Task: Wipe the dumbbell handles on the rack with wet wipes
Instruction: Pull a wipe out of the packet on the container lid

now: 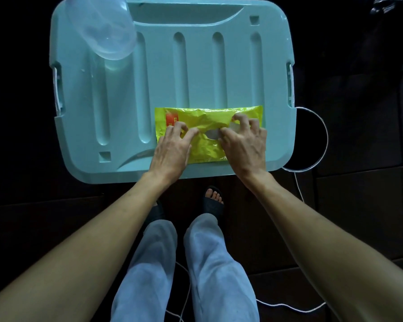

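**Wipes pack on bin lid, both hands at opening**

Yellow wet-wipes pack (pixel 207 133) lies flat on teal lid (pixel 172 77), near edge. L hand (pixel 172 149) presses pack, fingers bent, spread. R hand (pixel 242 142) fingertips pinch what looks like the seal flap (pixel 213 134); grip partly hidden. Clear bowl (pixel 102 26) at lid's far-left corner.

A crumpled yellow pack of wet wipes (pixel 203 126) with a red label at its nine o'clock end lies flat, its pale flap (pixel 213 134) lifted at centre.
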Demonstrator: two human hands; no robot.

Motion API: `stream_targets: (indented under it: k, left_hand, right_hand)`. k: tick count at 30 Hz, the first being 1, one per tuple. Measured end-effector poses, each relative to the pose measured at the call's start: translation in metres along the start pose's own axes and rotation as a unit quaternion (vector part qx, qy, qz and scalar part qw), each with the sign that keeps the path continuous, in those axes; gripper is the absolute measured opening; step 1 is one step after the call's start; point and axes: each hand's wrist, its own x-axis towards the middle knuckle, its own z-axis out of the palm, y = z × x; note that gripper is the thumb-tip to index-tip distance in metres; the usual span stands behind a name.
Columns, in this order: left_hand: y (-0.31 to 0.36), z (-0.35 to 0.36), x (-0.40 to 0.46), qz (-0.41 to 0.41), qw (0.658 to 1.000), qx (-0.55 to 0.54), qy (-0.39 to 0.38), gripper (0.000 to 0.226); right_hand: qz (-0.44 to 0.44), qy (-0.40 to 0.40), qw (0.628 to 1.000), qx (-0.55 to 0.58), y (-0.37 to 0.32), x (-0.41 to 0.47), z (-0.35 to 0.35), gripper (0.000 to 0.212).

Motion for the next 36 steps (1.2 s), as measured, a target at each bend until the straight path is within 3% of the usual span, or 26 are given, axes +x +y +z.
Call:
stream_targets:
  k: [5,12,19,23,26,29,32,36]
  left_hand:
    - [-0.006,0.002,0.0,0.014,1.0,-0.001,0.003,0.049]
    - [-0.01,0.007,-0.003,0.026,0.999,0.022,0.011,0.06]
    - [-0.014,0.004,0.0,0.045,0.999,0.028,0.014,0.063]
    - [-0.019,-0.003,0.006,0.052,0.998,0.024,0.0,0.06]
    - [-0.014,-0.01,0.008,0.042,0.999,-0.015,-0.01,0.046]
    - [-0.004,-0.019,0.012,0.012,0.996,-0.09,0.002,0.049]
    - [0.005,-0.027,0.021,0.011,0.99,-0.14,-0.002,0.048]
    - [0.014,-0.031,0.033,0.001,0.979,-0.206,-0.005,0.027]
  right_hand:
    - [0.001,0.052,0.998,-0.025,-0.001,0.007,0.007,0.005]
    - [0.021,0.031,0.999,-0.011,-0.009,0.018,0.011,0.018]
    - [0.032,0.032,0.998,0.049,-0.01,0.017,0.0,0.024]
    - [0.077,0.009,0.989,0.127,-0.014,0.017,-0.013,0.013]
    - [0.086,0.008,0.982,0.171,-0.02,0.017,-0.022,0.017]
    - [0.077,0.017,0.978,0.193,-0.022,0.013,-0.03,0.024]
    - [0.068,0.014,0.975,0.213,-0.023,0.009,-0.034,0.019]
    - [0.073,0.021,0.967,0.244,-0.02,0.004,-0.035,0.013]
